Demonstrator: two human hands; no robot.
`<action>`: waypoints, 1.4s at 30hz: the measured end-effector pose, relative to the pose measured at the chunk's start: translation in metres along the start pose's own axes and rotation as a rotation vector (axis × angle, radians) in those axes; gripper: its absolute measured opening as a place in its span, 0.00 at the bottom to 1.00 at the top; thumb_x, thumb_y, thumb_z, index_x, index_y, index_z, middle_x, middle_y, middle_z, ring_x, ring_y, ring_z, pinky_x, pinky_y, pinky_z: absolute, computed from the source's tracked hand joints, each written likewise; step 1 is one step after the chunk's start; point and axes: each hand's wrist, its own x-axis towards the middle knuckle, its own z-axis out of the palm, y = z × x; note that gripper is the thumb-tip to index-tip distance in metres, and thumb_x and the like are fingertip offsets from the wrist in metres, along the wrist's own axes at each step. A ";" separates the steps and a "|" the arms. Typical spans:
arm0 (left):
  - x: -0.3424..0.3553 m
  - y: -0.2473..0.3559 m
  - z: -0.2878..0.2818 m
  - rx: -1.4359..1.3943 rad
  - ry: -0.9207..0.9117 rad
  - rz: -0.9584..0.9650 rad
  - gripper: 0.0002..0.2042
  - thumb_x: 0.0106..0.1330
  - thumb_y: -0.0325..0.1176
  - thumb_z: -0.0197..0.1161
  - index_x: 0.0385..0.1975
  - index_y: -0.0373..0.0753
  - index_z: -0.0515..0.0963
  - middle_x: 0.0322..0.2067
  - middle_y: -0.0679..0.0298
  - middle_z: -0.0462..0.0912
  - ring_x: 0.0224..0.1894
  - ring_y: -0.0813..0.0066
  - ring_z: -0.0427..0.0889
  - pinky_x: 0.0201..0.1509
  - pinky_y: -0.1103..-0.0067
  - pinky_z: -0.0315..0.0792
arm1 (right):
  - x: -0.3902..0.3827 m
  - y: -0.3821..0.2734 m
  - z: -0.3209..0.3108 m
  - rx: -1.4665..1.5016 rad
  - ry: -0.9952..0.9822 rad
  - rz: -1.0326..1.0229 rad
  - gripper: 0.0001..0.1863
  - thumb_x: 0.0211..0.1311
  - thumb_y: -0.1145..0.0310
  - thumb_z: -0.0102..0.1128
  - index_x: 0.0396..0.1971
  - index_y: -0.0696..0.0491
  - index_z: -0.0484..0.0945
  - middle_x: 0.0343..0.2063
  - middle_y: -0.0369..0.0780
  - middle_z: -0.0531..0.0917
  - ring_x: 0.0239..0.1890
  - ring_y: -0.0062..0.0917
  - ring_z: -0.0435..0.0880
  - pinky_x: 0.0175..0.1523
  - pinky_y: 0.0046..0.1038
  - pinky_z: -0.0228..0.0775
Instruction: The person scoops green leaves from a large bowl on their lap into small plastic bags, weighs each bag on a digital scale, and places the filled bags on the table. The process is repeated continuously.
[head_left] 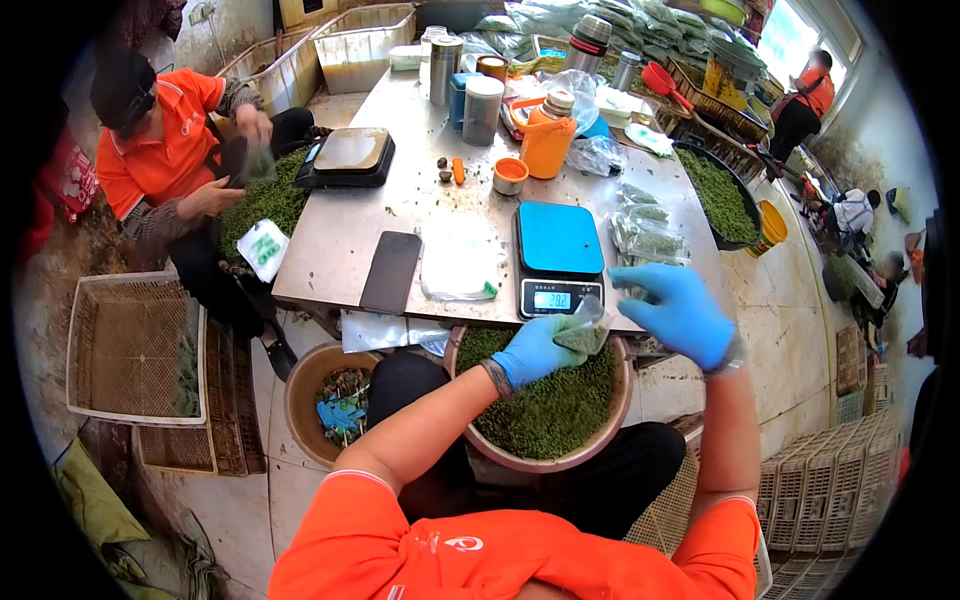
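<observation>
Left grip (pixel 535 352) pinches the bag (pixel 588 332) above the tub (pixel 622 408), right grip (pixel 682 312) spread, seemingly empty, beside it! One-handed hold: if that pinch slackens, the bag could slip, spilling its greens (pixel 577 343).

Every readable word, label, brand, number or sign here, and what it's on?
Lit digits, legible: display of the blue-topped scale; not transcribed here.
Fine print beside it: too small to read.
Green print: white packet at left; too blurred to read.
White logos: wearer's orange shirt, co-worker's orange shirt; not named.
</observation>
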 end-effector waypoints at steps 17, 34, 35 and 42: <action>-0.015 -0.044 0.055 -0.025 0.027 0.137 0.28 0.52 0.22 0.68 0.57 0.35 0.73 0.48 0.62 0.81 0.48 0.78 0.78 0.55 0.79 0.72 | -0.041 0.037 0.065 -0.032 -0.607 -0.081 0.28 0.51 0.54 0.66 0.52 0.51 0.77 0.39 0.48 0.83 0.40 0.41 0.83 0.49 0.35 0.74; 0.032 -0.019 0.089 -0.079 -0.187 -0.018 0.18 0.57 0.23 0.68 0.48 0.37 0.77 0.41 0.67 0.82 0.41 0.82 0.79 0.45 0.82 0.76 | -0.088 0.096 0.077 -0.033 0.155 0.182 0.09 0.57 0.62 0.60 0.32 0.50 0.84 0.28 0.44 0.83 0.29 0.37 0.83 0.35 0.35 0.76; 0.037 -0.002 0.086 -0.094 -0.157 -0.038 0.16 0.57 0.24 0.68 0.47 0.37 0.78 0.39 0.67 0.83 0.39 0.82 0.79 0.43 0.83 0.76 | -0.094 0.098 0.070 0.064 0.323 0.162 0.09 0.56 0.63 0.61 0.33 0.50 0.84 0.28 0.44 0.83 0.28 0.37 0.83 0.35 0.34 0.76; 0.102 0.036 0.090 0.176 -0.324 0.137 0.09 0.57 0.26 0.67 0.38 0.35 0.83 0.32 0.60 0.85 0.27 0.80 0.80 0.32 0.84 0.75 | -0.108 0.132 0.048 0.663 0.280 0.315 0.34 0.48 0.70 0.71 0.59 0.54 0.71 0.38 0.37 0.84 0.26 0.11 0.74 0.36 0.16 0.72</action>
